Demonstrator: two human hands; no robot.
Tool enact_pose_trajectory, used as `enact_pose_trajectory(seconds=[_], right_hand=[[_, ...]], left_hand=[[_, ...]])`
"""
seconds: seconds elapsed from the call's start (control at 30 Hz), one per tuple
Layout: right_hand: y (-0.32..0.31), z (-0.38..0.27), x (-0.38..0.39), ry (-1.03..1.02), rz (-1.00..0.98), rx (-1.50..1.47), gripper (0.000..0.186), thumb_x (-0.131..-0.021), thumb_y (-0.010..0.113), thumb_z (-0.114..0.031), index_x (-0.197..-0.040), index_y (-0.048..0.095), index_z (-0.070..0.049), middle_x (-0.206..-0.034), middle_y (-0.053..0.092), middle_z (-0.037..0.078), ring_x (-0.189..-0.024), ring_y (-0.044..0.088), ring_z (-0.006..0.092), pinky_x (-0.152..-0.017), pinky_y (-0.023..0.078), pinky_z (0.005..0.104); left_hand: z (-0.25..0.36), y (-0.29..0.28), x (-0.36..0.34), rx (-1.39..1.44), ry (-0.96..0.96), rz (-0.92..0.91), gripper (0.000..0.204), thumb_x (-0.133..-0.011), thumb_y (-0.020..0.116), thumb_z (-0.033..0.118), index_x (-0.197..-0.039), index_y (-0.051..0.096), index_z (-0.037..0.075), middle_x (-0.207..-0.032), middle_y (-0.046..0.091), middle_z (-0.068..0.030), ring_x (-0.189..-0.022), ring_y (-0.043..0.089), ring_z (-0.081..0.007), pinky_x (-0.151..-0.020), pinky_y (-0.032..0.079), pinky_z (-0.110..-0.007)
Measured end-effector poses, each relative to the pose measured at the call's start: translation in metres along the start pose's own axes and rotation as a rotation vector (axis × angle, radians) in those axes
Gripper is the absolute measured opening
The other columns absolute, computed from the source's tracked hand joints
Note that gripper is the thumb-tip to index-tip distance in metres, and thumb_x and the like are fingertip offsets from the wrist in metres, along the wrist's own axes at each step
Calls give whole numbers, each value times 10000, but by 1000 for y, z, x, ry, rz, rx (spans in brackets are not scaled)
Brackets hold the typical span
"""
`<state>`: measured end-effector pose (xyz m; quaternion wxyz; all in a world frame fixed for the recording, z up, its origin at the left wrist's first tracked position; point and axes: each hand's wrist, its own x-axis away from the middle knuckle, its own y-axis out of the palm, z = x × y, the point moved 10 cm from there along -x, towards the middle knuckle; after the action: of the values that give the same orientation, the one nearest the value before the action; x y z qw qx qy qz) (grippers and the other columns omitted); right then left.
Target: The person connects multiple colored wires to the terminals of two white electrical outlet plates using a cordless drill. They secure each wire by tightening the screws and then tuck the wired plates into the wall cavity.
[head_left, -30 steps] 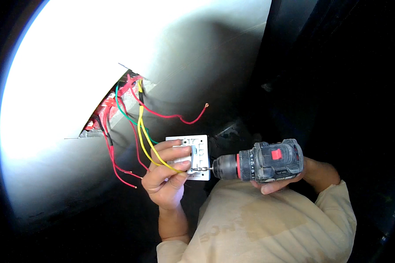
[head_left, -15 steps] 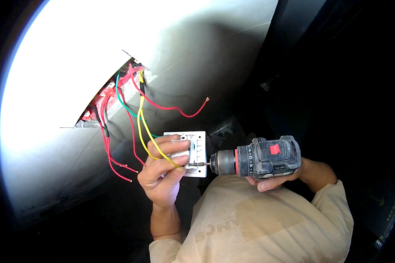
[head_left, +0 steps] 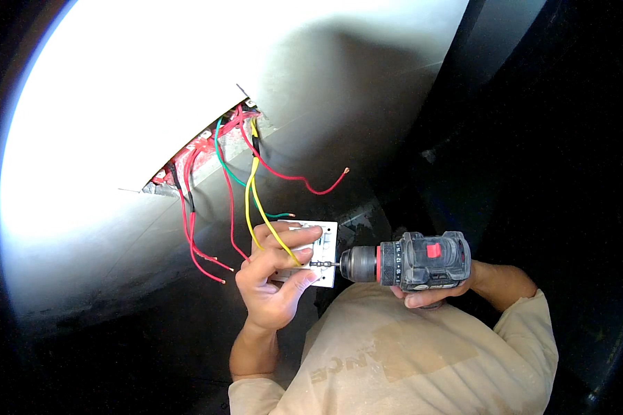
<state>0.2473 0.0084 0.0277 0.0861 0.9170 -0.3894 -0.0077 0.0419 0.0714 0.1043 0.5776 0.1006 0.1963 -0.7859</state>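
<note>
My left hand (head_left: 277, 277) grips a white wall socket plate (head_left: 329, 242), its moulded back toward me. Yellow wires (head_left: 250, 197) run down from the wall to the plate, and the end of one sits by my fingers at a terminal. In my right hand (head_left: 429, 296) is a black cordless drill (head_left: 422, 259) with a red switch on top, pointing left. Its bit (head_left: 325, 263) reaches the plate's back beside my left fingertips. Whether the bit is seated in a screw cannot be made out.
A pale wall rises on the left, with a slot holding red junction boxes (head_left: 199, 146). Loose red wires (head_left: 311, 187) with bare copper ends and a green wire (head_left: 230, 173) hang from it. Beyond the drill on the right, everything is dark.
The wall, slot and wires have shifted right in view. Both hands and the plate sit slightly lower and farther right; the drill bit stays against the plate. The green wire's end now shows above it.
</note>
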Motion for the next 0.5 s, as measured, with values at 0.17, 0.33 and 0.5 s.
enact_pose_trajectory(seconds=[0.17, 0.33, 0.5], right_hand=[[3, -1, -5, 5, -58, 44, 199, -892, 816, -179, -998, 698, -59, -910, 722, 48, -822, 687, 178, -735, 555, 346], [-2, -3, -5, -94, -30, 215, 261, -860, 845, -226, -1007, 703, -63, -920, 731, 60, -804, 705, 204, -731, 567, 357], [-4, -19, -12, -195, -24, 322, 308, -820, 872, -211, -1040, 712, -66, -936, 740, 53, -834, 718, 203, -787, 582, 352]], left_hand=[[-1, -3, 0, -33, -14, -8, 232, -694, 801, -37, -888, 684, 10, -1143, 760, -179, -1113, 608, -320, -992, 453, -450], [0, -3, 0, -64, -22, -23, 203, -719, 795, -12, -884, 679, 5, -1141, 758, -182, -1095, 607, -312, -984, 447, -440], [-13, -3, 7, 40, -129, -15, 193, -734, 798, 3, -880, 673, 4, -1157, 752, -181, -1084, 602, -303, -976, 445, -430]])
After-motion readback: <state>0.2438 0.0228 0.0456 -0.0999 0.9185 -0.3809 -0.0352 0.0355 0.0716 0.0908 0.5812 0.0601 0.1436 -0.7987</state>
